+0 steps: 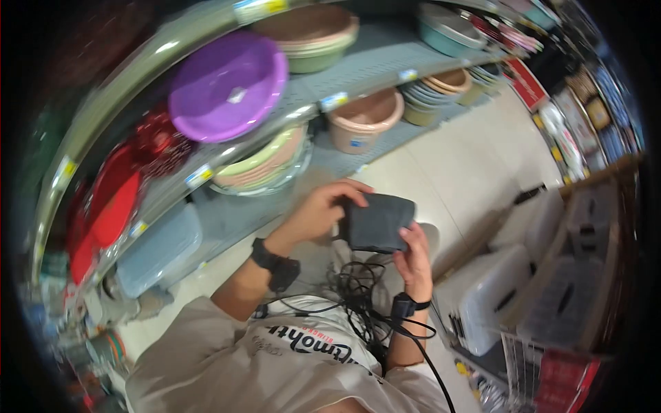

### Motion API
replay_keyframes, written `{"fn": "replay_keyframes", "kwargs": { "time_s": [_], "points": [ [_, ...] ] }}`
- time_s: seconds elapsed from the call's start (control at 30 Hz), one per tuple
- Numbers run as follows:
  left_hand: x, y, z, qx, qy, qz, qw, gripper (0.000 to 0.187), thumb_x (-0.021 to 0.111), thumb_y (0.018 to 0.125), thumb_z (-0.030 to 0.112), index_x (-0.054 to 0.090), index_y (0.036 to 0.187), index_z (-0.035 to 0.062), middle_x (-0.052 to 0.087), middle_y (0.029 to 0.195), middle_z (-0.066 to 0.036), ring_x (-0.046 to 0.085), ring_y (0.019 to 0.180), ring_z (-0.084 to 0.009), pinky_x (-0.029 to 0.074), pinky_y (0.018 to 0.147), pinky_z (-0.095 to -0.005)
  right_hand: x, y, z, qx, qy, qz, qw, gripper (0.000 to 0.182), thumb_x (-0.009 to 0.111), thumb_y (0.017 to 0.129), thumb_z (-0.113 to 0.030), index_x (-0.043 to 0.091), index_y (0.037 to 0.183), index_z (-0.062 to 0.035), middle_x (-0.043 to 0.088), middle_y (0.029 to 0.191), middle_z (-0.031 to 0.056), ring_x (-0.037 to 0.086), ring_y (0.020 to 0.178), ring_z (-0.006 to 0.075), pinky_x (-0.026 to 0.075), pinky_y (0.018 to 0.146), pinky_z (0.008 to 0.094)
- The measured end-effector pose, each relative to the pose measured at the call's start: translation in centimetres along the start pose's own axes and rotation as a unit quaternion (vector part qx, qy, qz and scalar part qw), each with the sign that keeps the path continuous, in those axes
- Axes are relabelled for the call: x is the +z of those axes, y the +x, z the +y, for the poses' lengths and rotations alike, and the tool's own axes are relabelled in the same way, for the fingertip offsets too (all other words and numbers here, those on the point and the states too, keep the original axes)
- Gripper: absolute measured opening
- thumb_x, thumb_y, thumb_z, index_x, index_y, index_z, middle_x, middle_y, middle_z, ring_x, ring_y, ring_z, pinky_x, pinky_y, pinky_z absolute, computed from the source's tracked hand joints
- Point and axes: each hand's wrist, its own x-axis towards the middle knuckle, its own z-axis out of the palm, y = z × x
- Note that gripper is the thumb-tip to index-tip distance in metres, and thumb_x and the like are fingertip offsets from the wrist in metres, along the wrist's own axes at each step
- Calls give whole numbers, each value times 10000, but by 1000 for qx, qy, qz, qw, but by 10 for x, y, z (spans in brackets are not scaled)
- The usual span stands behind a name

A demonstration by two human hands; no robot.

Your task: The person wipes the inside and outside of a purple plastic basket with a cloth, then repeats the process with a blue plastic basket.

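Observation:
A dark grey, roughly square, soft-looking pouch point(379, 221) is held up in front of my body, above the floor. My left hand point(329, 210) grips it from the left, with fingers bent over its upper left corner. On the other side, my right hand point(415, 258) is closed on its lower right edge, the fingertips lying on its face. Black straps with small dark devices sit on both wrists. Just below the pouch, a tangle of black cable point(361, 282) hangs before my light printed shirt point(289, 347).
Shelves at left and ahead carry a purple basin point(231, 86), a red basin point(117, 196), a pink bucket point(365, 120) and stacked basins point(303, 38). Lidded clear storage boxes point(485, 292) stand at right, near a wire basket point(520, 365). Pale floor tiles point(447, 168) lie between.

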Motion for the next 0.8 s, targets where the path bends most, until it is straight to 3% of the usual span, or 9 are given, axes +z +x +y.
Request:
{"fn": "replay_keyframes", "kwargs": {
  "time_s": [0.07,0.13,0.17,0.27,0.33,0.47,0.53,0.63,0.8],
  "points": [
    [-5,-6,15,-53,-67,28,996,384,467,878,-135,660,1176,11,601,1445,-152,590,1329,-255,443,1147,-392,4,7,-2,-27,56,-90,994,499,728,910,-186,588,1357,-14,692,1258,109,680,1123,227,550,997,373],
    [-23,-13,22,-76,-101,102,987,250,549,954,-45,641,1180,9,638,1381,-133,621,1255,-214,479,1088,-352,-14,21,8,19,147,-59,987,494,721,909,-228,597,1340,-21,697,1269,121,675,1156,252,541,1036,405],
    [-39,-17,22,-27,-60,233,970,231,575,959,-15,634,1180,18,658,1317,-116,628,1203,-193,494,1038,-337,-22,29,11,22,145,-64,987,494,721,909,-228,597,1340,-21,697,1269,121,675,1156,252,541,1036,405],
    [-91,-35,22,62,104,515,849,235,646,957,72,609,1187,40,689,1137,-70,631,1060,-149,524,887,-317,-38,43,13,7,247,-24,969,489,696,918,-244,596,1346,-27,683,1319,128,668,1189,281,527,1075,429],
    [-134,-54,11,126,156,601,774,309,677,984,141,559,1252,44,677,1142,-71,628,1041,-154,534,858,-333,-51,47,15,-27,323,-27,946,498,691,919,-251,592,1355,-30,672,1345,122,659,1208,295,515,1099,452],
    [-169,-62,13,83,49,653,751,463,712,1003,230,492,1366,44,632,1262,-110,617,1136,-210,549,908,-364,-91,58,32,-42,365,-11,930,525,683,937,-277,577,1389,-30,660,1385,120,638,1253,299,498,1134,471],
    [-170,-58,18,13,-44,615,787,625,739,1002,281,402,1473,46,551,1382,-155,579,1251,-298,559,969,-413,-88,53,32,-42,360,-1,932,461,652,959,-257,603,1358,-30,688,1338,107,670,1199,274,538,1081,451],
    [-179,-45,18,-28,-113,548,828,694,751,990,278,369,1514,30,505,1414,-181,523,1338,-369,558,1041,-480,-102,57,46,-47,349,12,936,462,659,955,-253,603,1358,-32,687,1331,103,668,1188,271,540,1072,439],
    [-181,-25,24,-19,-131,528,839,559,682,987,147,408,1458,21,532,1353,-168,583,1269,-352,587,1036,-536,-114,54,58,-60,359,25,931,466,666,949,-244,605,1360,-32,681,1352,99,657,1216,283,520,1097,456]
  ]
}}
